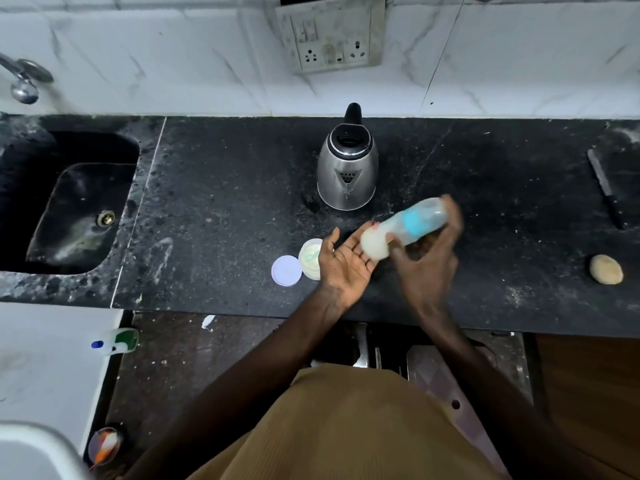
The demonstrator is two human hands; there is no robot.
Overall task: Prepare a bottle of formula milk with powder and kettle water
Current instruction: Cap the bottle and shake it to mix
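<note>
My right hand [429,258] grips a clear baby bottle [405,228] with a blue print, tilted on its side and blurred. Its capped end, white with milk, points left and rests against the palm of my left hand [346,261]. My left hand is flat, palm up, fingers apart. Just left of it stands a small open powder tub [309,258] with a pale scoop inside, and its round white lid [286,270] lies flat beside it. The steel kettle [347,168] with a black lid and handle stands behind the bottle on the black countertop [225,202].
A black sink [76,209] with a tap [24,77] is at the left. A knife [606,188] and a round tan object [606,269] lie at the counter's right end. A wall socket [332,36] sits above the kettle. A spray bottle [116,342] lies lower left.
</note>
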